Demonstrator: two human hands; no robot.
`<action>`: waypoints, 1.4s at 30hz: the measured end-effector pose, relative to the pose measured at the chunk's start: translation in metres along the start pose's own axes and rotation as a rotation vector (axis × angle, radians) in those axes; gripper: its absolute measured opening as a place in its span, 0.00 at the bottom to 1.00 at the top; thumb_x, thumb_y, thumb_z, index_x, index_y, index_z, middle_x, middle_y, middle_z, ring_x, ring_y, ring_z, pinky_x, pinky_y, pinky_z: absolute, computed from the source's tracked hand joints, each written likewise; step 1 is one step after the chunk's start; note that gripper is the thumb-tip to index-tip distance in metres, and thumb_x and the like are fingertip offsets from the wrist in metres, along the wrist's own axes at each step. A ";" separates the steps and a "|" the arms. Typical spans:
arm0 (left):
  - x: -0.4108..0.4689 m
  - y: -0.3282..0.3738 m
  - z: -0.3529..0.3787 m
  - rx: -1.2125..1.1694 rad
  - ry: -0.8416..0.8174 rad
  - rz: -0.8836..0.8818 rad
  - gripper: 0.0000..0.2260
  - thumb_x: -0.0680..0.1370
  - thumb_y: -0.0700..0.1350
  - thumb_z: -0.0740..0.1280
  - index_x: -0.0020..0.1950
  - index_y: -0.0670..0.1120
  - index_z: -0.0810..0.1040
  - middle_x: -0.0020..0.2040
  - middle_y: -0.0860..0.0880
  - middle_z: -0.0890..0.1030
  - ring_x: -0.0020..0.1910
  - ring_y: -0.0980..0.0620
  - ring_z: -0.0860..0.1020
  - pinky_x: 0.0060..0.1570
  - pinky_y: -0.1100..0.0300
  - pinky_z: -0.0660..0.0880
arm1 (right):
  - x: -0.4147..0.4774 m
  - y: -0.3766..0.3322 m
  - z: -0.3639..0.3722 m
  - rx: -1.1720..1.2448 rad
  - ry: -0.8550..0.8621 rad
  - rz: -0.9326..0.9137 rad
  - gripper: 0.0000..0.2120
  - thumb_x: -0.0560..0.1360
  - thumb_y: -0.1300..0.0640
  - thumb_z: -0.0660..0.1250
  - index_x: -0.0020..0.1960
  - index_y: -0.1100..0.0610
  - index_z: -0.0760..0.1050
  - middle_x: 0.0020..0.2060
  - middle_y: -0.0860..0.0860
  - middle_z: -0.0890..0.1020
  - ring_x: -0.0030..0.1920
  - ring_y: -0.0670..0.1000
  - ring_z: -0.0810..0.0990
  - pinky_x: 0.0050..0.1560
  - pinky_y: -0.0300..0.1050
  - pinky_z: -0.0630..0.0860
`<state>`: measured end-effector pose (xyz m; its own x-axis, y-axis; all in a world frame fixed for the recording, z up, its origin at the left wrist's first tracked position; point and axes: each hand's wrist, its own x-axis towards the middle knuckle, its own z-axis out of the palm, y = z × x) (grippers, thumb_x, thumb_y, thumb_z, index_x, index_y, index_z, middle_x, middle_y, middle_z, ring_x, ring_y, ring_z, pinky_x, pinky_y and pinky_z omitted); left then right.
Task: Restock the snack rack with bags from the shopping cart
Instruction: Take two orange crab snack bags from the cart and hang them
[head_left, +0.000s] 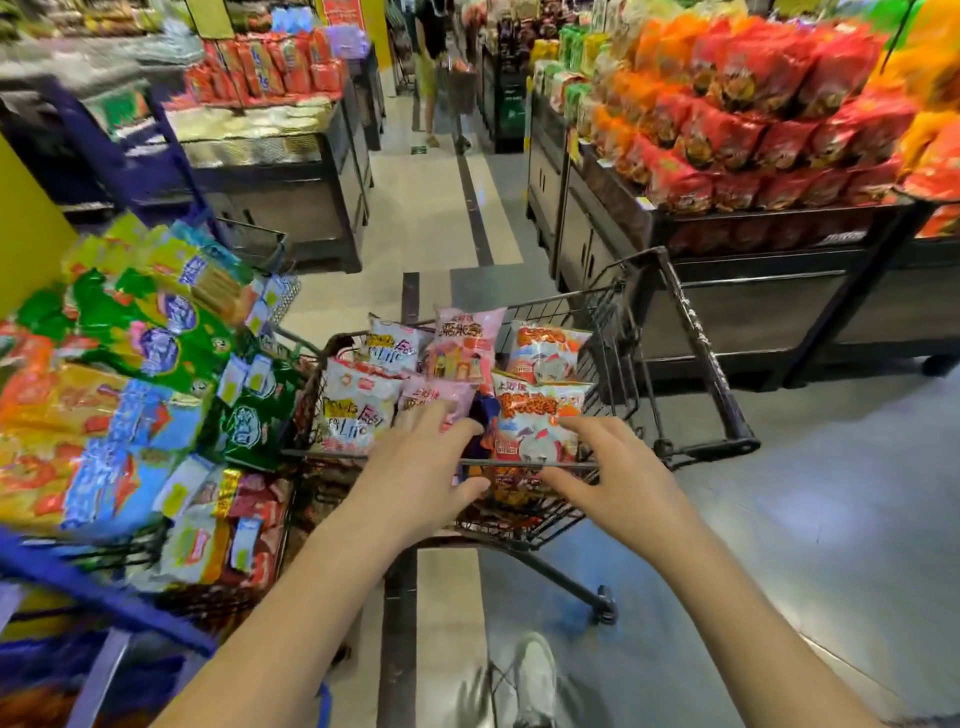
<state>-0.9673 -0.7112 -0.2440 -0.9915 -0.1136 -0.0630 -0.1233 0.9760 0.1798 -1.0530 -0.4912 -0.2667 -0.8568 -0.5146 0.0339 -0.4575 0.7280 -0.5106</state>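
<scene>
Low in the centre of the frame, both hands were stretched over the near rim of the shopping cart (696, 364). The left hand (415, 457), fingers spread wide, seemed to touch the pink bag (441, 397). The right hand (618, 483), equally open, lay against the orange-and-white bag (540, 415), gripping nothing. Both bags stood on end just beyond the fingertips. The snack rack (130, 389) filled the left of the frame, nearer the left hand.

Left hand (422, 460) and right hand (621, 470) reach forward, fingers relaxed.
</scene>
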 end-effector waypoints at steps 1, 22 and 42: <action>0.017 -0.002 0.004 0.002 -0.010 0.000 0.29 0.79 0.62 0.67 0.77 0.56 0.66 0.79 0.49 0.63 0.77 0.45 0.63 0.73 0.45 0.68 | 0.017 0.008 0.002 0.007 -0.004 0.000 0.31 0.78 0.41 0.70 0.77 0.48 0.67 0.71 0.47 0.72 0.69 0.49 0.73 0.66 0.45 0.72; 0.240 -0.056 0.096 -0.226 -0.348 -0.078 0.33 0.77 0.63 0.70 0.78 0.52 0.66 0.76 0.51 0.65 0.75 0.49 0.66 0.72 0.52 0.67 | 0.225 0.107 0.051 0.109 -0.194 0.134 0.30 0.79 0.44 0.70 0.77 0.48 0.67 0.72 0.47 0.70 0.72 0.49 0.70 0.69 0.45 0.69; 0.264 -0.068 0.226 -1.004 -0.533 -0.320 0.33 0.65 0.39 0.85 0.65 0.51 0.74 0.59 0.53 0.84 0.57 0.60 0.83 0.66 0.53 0.78 | 0.246 0.123 0.071 0.136 -0.239 0.264 0.28 0.80 0.46 0.68 0.78 0.50 0.66 0.74 0.49 0.69 0.72 0.51 0.70 0.68 0.44 0.68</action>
<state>-1.2114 -0.7654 -0.4952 -0.7963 -0.0025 -0.6048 -0.5763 0.3066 0.7575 -1.3031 -0.5604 -0.3825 -0.8536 -0.4203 -0.3076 -0.1789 0.7913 -0.5847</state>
